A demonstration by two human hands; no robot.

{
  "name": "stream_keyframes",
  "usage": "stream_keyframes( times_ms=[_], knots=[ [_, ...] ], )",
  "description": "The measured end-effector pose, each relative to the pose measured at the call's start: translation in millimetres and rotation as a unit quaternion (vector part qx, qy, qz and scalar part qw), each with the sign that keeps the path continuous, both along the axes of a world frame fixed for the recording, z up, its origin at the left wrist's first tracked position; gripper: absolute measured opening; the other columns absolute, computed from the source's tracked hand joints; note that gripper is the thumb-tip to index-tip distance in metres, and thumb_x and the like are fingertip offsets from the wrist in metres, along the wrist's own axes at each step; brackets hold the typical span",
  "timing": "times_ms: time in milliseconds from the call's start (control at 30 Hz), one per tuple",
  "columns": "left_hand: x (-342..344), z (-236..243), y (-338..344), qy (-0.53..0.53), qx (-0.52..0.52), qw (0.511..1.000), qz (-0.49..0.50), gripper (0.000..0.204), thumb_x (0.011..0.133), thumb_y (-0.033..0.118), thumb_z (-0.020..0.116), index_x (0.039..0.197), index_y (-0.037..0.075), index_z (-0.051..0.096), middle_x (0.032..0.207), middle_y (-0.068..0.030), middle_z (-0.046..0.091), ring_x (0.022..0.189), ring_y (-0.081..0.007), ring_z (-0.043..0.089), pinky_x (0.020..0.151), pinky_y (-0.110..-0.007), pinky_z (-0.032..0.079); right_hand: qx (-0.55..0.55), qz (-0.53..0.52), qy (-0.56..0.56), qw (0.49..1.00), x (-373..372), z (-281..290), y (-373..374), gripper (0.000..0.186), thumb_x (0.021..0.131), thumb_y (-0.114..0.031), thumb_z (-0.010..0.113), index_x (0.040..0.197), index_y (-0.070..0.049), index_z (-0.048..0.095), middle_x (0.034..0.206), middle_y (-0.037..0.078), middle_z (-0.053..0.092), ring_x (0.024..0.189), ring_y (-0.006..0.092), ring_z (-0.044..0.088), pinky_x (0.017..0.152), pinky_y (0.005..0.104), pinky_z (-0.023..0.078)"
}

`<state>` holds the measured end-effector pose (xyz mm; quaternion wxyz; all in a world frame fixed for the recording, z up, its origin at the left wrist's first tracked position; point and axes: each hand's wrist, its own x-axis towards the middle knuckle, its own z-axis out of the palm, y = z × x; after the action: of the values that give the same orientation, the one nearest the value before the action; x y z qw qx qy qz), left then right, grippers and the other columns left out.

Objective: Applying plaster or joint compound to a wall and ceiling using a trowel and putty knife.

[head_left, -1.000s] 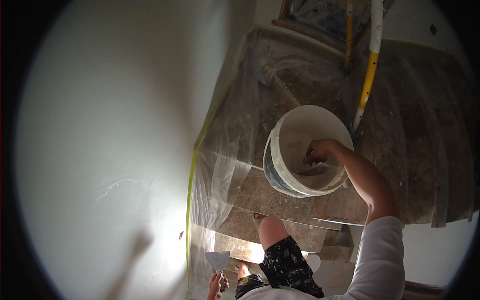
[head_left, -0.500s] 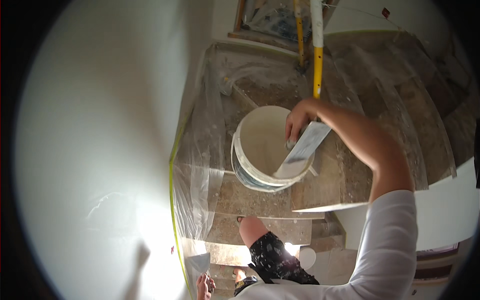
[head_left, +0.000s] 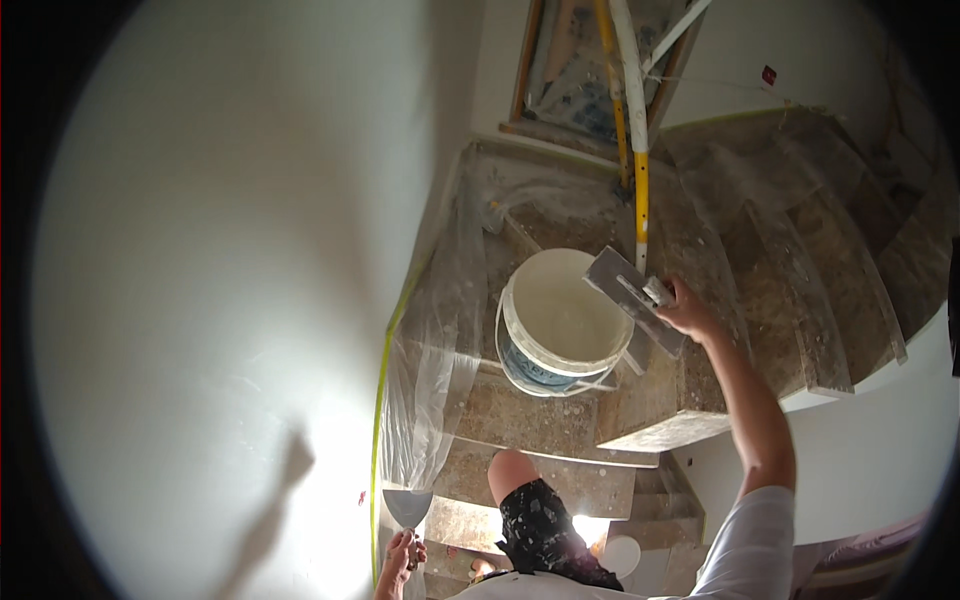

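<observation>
My right hand is closed around the handle of a long flat finishing trowel, held tilted over the right rim of a white bucket. Off-white material shows inside the bucket, whose wire handle hangs down at the front. Low on the left, my left hand grips a wide putty knife with its grey blade pointing up and away from me. That blade is beside the plastic sheeting, near the wall.
Dust-covered winding stairs climb to the right. A white and yellow pole stands behind the bucket. Clear plastic sheeting and green tape run along the white wall at left. My bent knee is below the bucket.
My right hand has lifted the trowel out of the bucket's mouth to the right and turned it. The putty knife in my left hand has come further into view.
</observation>
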<state>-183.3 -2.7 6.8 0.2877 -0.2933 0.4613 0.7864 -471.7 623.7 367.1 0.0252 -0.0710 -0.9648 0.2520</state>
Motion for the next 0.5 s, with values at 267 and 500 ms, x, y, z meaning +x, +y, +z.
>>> stream_keyframes(
  times_ms=[267, 500],
  knots=[
    [21, 15, -31, -0.027, -0.009, 0.999, -0.014, 0.031, 0.095, 0.044, 0.053, 0.103, 0.014, 0.057, 0.07, -0.0033, 0.061, 0.041, -0.0097, 0.049, 0.03, -0.022, 0.029, -0.477, -0.086, 0.307, 0.819, -41, -40, -66, 0.032, 0.078, -0.023, 0.08, 0.096, -0.006, 0.061, 0.077, -0.001, 0.062, 0.059, 0.0084, 0.056, 0.052, 0.0252, 0.047],
    [-24, 124, -25, 0.033, -0.04, 0.998, -0.032, 0.026, 0.094, 0.027, 0.061, 0.101, 0.002, 0.062, 0.071, -0.0103, 0.063, 0.057, -0.0184, 0.061, 0.044, -0.029, 0.046, -0.652, 0.039, 0.337, 0.678, -22, -41, -156, 0.044, 0.084, -0.019, 0.073, 0.12, -0.004, 0.051, 0.114, 0.009, 0.058, 0.105, 0.0222, 0.058, 0.086, 0.0374, 0.051]
  ],
)
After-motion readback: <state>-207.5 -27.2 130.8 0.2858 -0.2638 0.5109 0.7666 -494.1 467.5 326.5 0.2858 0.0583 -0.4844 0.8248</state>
